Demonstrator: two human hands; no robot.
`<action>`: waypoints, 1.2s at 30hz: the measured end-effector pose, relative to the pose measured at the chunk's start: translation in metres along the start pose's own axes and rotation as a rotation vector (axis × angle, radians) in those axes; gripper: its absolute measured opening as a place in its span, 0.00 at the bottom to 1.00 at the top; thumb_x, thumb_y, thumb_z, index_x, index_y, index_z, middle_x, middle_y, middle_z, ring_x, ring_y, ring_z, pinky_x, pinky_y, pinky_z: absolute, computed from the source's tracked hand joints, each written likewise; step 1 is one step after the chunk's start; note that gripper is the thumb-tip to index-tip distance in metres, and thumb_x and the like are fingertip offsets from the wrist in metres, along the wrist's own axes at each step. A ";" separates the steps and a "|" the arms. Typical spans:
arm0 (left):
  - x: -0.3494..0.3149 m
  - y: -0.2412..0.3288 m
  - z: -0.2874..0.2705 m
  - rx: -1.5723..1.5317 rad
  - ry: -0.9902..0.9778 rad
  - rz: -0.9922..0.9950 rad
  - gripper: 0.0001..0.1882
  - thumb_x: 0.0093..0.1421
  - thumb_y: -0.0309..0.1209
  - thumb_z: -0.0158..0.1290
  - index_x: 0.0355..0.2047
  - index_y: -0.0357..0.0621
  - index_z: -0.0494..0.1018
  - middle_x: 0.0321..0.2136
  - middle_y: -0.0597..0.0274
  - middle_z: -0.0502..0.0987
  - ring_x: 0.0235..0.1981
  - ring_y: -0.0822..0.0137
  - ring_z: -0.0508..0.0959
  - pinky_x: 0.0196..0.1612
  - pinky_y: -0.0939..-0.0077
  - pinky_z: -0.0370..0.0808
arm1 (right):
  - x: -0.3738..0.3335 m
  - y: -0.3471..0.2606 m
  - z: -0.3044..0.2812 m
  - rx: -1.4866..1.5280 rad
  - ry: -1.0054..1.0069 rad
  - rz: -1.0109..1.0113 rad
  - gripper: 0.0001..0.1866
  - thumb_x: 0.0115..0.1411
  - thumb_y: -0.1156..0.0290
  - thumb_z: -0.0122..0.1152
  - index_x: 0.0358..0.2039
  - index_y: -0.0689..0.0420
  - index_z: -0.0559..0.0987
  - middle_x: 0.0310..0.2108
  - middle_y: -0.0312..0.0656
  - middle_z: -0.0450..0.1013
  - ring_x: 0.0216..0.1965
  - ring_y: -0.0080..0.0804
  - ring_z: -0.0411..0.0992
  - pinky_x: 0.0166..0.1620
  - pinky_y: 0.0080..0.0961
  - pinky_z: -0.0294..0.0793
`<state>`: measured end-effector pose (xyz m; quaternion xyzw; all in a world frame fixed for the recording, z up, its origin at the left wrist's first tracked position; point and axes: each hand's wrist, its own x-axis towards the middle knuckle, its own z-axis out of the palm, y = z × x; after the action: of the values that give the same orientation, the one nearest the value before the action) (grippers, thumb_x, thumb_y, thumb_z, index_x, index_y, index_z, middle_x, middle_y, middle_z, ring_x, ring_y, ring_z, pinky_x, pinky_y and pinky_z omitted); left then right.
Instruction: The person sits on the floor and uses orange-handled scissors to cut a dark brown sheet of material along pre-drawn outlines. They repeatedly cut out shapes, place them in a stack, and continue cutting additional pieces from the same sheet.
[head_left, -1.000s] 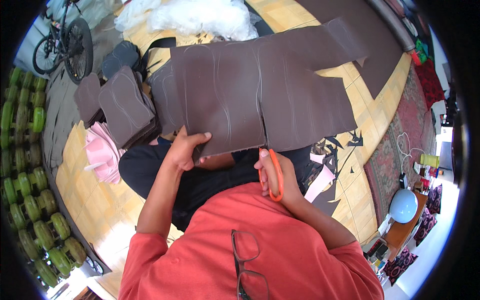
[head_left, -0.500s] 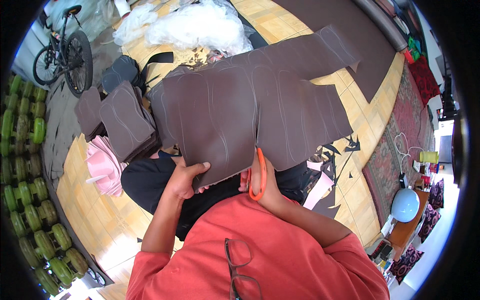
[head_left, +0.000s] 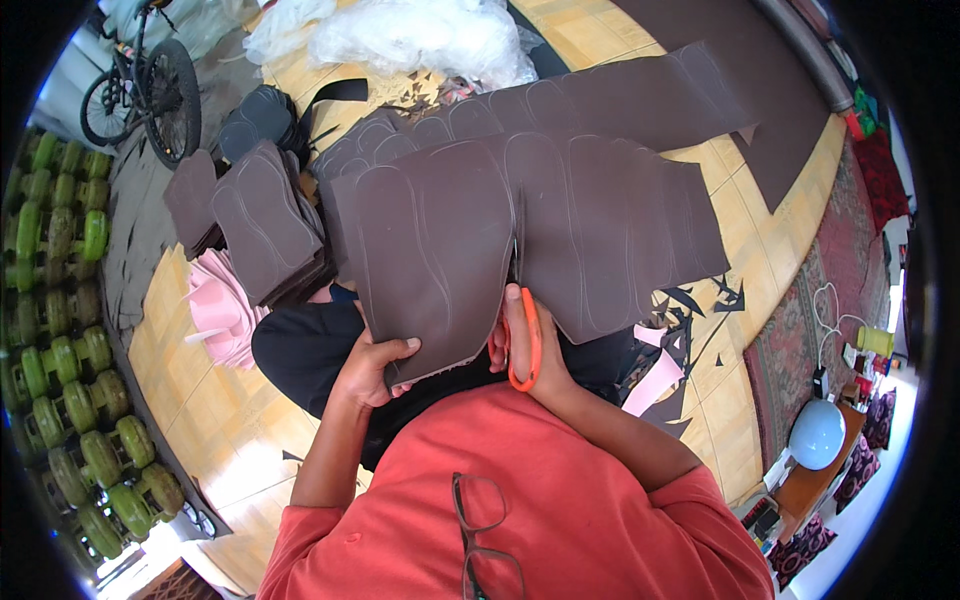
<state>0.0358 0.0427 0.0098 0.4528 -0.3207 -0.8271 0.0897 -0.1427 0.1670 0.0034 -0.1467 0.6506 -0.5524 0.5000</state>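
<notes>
A brown, leather-like sheet [head_left: 430, 240] with pale curved outlines drawn on it spreads over my lap. My left hand [head_left: 372, 368] pinches its near left edge, thumb on top and fingers underneath. Orange-handled scissors [head_left: 535, 345] are in my right hand [head_left: 548, 365], at the near end of a slit running up the sheet's middle. The blades are mostly hidden by the material, with a dark sliver showing in the slit. To the right of the slit, the sheet's other half [head_left: 610, 250] hangs with its near corner free.
Left of the sheet lie a stack of cut brown pieces [head_left: 265, 215] and pink sheets [head_left: 222, 315]. Dark scraps [head_left: 685, 315] litter the tiles at right. Further out are clear plastic [head_left: 420, 45], a brown roll [head_left: 800, 50], a bicycle [head_left: 165, 100] and stacked green canisters [head_left: 65, 330].
The whole scene has shifted slightly rightward with the view. The slit gapes wider near my right hand, the right half's near corner has come into sight, and my right thumb now shows beside the slit.
</notes>
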 end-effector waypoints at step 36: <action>-0.006 0.015 -0.015 -0.124 0.017 -0.082 0.25 0.47 0.20 0.57 0.47 0.28 0.65 0.29 0.47 0.76 0.13 0.63 0.75 0.07 0.78 0.67 | 0.064 -0.037 -0.037 -0.279 -0.174 0.084 0.28 0.66 0.46 0.42 0.26 0.61 0.70 0.13 0.34 0.60 0.11 0.20 0.61 0.13 0.18 0.61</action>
<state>0.0486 0.0266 0.0173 0.4659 -0.2493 -0.8446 0.0865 -0.2146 0.1279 0.0000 -0.2345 0.6808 -0.4205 0.5520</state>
